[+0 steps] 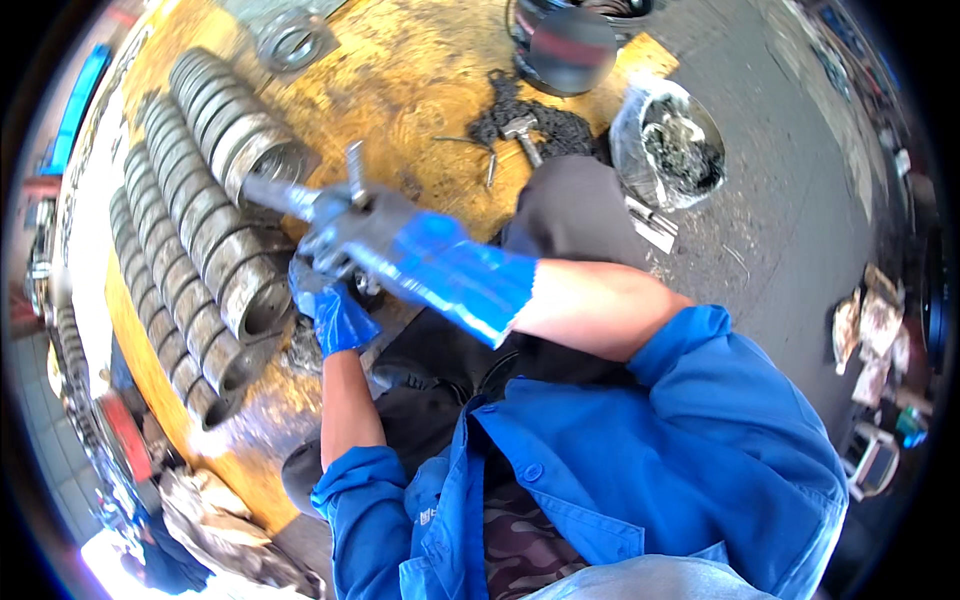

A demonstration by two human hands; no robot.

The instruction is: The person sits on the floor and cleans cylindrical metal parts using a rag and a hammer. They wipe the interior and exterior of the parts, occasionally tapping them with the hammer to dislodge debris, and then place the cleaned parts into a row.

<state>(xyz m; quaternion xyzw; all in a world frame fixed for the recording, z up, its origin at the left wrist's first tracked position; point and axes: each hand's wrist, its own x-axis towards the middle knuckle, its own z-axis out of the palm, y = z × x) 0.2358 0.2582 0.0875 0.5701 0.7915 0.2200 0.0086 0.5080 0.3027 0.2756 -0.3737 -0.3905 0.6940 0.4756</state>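
My right hand (365, 228), in a blue glove with a grimy grey palm and fingers, is closed around a grey metal tool (280, 196). The tool's bar is blurred and points left across the mouth of the nearest ring stack (232, 125); its kind is unclear. A short metal stub (355, 168) stands up beside the fingers. Just below, my left hand (318, 290), gloved alike, has its fingers curled and partly hidden behind the right hand. What it grips does not show. Several long stacks of dark metal rings (215, 235) lie side by side to the left.
A hammer (524, 136) lies on a dark greasy heap (560, 125) on the yellow worktop (400, 110). Right of it stands a plastic-lined bucket (625, 140) of grey, greasy material. Loose rings (292, 42) lie at the far left, crumpled sacking (215, 510) at the lower left.
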